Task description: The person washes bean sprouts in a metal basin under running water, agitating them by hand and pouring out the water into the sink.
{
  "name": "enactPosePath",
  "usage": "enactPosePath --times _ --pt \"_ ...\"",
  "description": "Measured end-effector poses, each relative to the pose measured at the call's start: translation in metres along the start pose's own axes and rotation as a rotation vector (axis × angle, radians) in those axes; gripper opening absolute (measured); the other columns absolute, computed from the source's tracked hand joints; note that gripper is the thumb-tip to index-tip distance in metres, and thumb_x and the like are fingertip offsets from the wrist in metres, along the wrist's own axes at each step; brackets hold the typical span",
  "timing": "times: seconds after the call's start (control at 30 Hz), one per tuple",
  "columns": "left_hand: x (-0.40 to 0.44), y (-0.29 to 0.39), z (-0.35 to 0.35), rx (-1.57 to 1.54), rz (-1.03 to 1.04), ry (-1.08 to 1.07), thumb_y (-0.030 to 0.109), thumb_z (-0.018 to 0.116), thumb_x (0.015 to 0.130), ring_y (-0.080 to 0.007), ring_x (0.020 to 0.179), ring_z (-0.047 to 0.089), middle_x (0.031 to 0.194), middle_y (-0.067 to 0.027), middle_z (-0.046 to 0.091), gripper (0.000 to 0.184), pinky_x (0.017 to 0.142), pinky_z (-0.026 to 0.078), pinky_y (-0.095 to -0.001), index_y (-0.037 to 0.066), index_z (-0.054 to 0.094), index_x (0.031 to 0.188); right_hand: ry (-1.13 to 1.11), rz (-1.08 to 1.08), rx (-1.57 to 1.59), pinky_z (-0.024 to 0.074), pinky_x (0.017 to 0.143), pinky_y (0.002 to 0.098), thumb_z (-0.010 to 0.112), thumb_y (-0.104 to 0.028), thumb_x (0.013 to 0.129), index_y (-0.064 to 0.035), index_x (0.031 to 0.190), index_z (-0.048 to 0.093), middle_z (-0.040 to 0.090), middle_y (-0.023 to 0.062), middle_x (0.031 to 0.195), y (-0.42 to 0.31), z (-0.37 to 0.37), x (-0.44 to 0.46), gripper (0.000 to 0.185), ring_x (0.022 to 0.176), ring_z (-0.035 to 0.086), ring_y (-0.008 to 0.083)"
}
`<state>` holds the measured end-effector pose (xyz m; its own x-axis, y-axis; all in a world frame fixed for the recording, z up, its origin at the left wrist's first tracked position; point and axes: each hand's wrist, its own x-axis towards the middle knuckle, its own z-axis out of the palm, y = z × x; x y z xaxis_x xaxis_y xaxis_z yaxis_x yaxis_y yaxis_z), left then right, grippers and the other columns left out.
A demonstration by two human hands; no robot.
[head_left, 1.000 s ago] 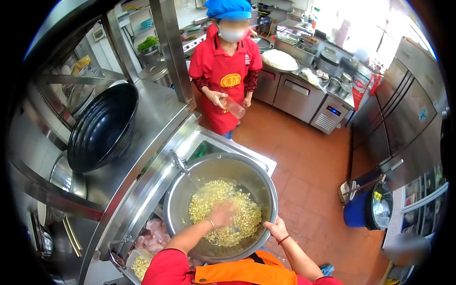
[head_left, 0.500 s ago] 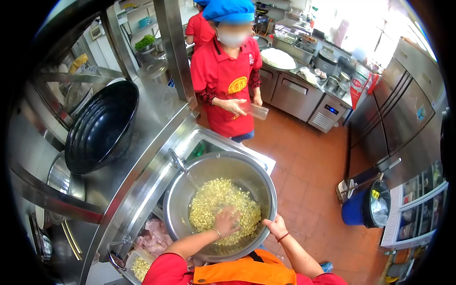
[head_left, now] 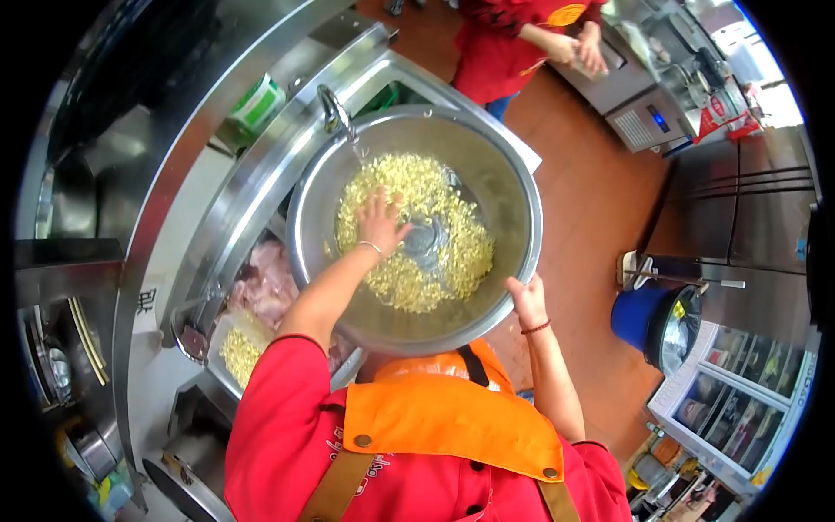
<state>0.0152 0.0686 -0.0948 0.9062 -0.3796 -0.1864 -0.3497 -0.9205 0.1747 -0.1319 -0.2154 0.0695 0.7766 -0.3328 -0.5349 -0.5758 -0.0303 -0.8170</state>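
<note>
A wide stainless steel bowl (head_left: 513, 196) sits over the sink in front of me, with water and many small pale-yellow chopped pieces (head_left: 417, 287) in it. Among those pieces rests my left hand (head_left: 380, 224), its fingers spread. My right hand (head_left: 526, 300) grips the bowl's rim at the right, thumb on top. A curved tap (head_left: 335, 113) runs water into the bowl at the upper left. Clear water shows around the bowl's middle, where the pieces are parted.
Left of the bowl lie raw pale-pink meat (head_left: 263, 283) and a container (head_left: 228, 372) of similar yellow pieces. A co-worker in a red apron (head_left: 496, 61) stands beyond the sink. A blue bin (head_left: 639, 317) stands on the tiled floor at right, near a steel fridge (head_left: 770, 209).
My view has tilted down. My left hand has moved to the left side of the pieces, which now ring an open patch of water. The co-worker's hands have come together.
</note>
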Motion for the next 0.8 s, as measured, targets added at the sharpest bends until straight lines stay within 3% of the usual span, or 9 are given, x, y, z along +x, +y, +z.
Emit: enactPosePath --times 0.03,0.17,0.27,0.4,0.47,0.57,0.67,0.73,0.8 --pt "-0.006 0.018 -0.006 -0.029 0.031 -0.029 0.059 0.046 0.093 -0.0363 0.15 0.009 0.163 -0.0146 0.01 0.075 0.115 0.003 -0.0652 0.023 0.024 0.156 -0.006 -0.001 0.008 0.0516 0.077 0.0294 0.064 -0.001 0.08 0.0039 0.112 0.062 0.068 0.0068 0.099 0.002 -0.001 0.001 0.032 0.087 0.062 0.0151" --pt "-0.035 0.095 0.003 -0.294 0.51 0.008 0.061 0.044 0.093 -0.0331 0.151 0.006 0.163 -0.0142 0.011 0.076 0.115 0.003 -0.0666 0.022 0.026 0.155 -0.004 -0.005 0.029 0.0507 0.077 0.0286 0.063 0.0 0.081 0.0042 0.113 0.061 0.068 0.0062 0.099 -0.008 0.005 0.0 0.032 0.086 0.062 0.0141" --pt "-0.024 0.121 -0.001 -0.156 0.657 -0.071 0.063 0.041 0.093 -0.0324 0.151 0.003 0.164 -0.0129 0.009 0.076 0.116 0.002 -0.0647 0.023 0.023 0.156 -0.021 -0.041 0.07 0.05 0.076 0.0283 0.062 0.0 0.082 0.0041 0.112 0.06 0.067 0.0054 0.098 -0.001 0.002 0.0 0.031 0.085 0.061 0.0137" --pt "0.026 0.095 -0.01 0.026 0.475 -0.056 0.054 0.043 0.096 -0.0303 0.151 0.006 0.163 -0.0137 0.013 0.069 0.119 0.005 -0.0589 0.02 0.027 0.155 -0.028 -0.02 0.027 0.0494 0.074 0.0276 0.062 -0.001 0.082 0.0044 0.11 0.061 0.066 0.0048 0.095 -0.004 0.0 0.001 0.028 0.083 0.06 0.0128" --pt "0.045 0.07 -0.019 -0.046 0.163 -0.039 0.049 0.044 0.098 -0.0291 0.152 0.006 0.163 -0.0133 0.013 0.067 0.12 0.006 -0.0568 0.016 0.028 0.154 -0.024 -0.01 0.014 0.0493 0.072 0.0275 0.062 -0.001 0.082 0.0045 0.109 0.061 0.066 0.0047 0.094 -0.009 0.003 -0.001 0.027 0.081 0.06 0.0124" --pt "0.05 0.052 -0.005 -0.098 0.111 0.159 0.043 0.051 0.095 -0.0314 0.15 0.013 0.16 -0.0154 0.023 0.067 0.12 0.008 -0.0565 0.01 0.033 0.151 -0.002 -0.009 0.025 0.0489 0.069 0.0271 0.062 -0.001 0.081 0.0045 0.108 0.061 0.065 0.0045 0.091 -0.006 0.003 0.0 0.027 0.078 0.059 0.0119" --pt "0.015 0.093 -0.059 -0.31 0.473 -0.097 0.034 0.055 0.093 -0.0337 0.147 0.023 0.154 -0.0178 0.035 0.062 0.119 0.01 -0.0581 0.007 0.041 0.146 0.011 -0.019 0.052 0.0489 0.068 0.0268 0.063 -0.001 0.081 0.0045 0.107 0.061 0.065 0.0044 0.089 -0.009 0.005 -0.002 0.026 0.078 0.059 0.0117" --pt "-0.011 0.124 -0.02 -0.435 0.795 0.108 0.026 0.056 0.091 -0.0334 0.144 0.029 0.147 -0.019 0.043 0.056 0.119 0.013 -0.0557 0.006 0.045 0.143 -0.003 -0.029 0.085 0.0492 0.069 0.027 0.063 -0.001 0.081 0.0046 0.107 0.061 0.066 0.0044 0.09 -0.011 0.007 -0.003 0.026 0.078 0.06 0.0118" --pt "-0.012 0.143 0.001 -0.366 0.728 0.079 0.025 0.054 0.092 -0.0317 0.145 0.028 0.149 -0.0185 0.04 0.057 0.119 0.014 -0.0527 0.005 0.043 0.144 -0.015 -0.034 0.089 0.0496 0.07 0.0273 0.063 -0.001 0.081 0.0048 0.107 0.061 0.066 0.0046 0.09 -0.012 0.007 -0.003 0.026 0.079 0.06 0.0121"
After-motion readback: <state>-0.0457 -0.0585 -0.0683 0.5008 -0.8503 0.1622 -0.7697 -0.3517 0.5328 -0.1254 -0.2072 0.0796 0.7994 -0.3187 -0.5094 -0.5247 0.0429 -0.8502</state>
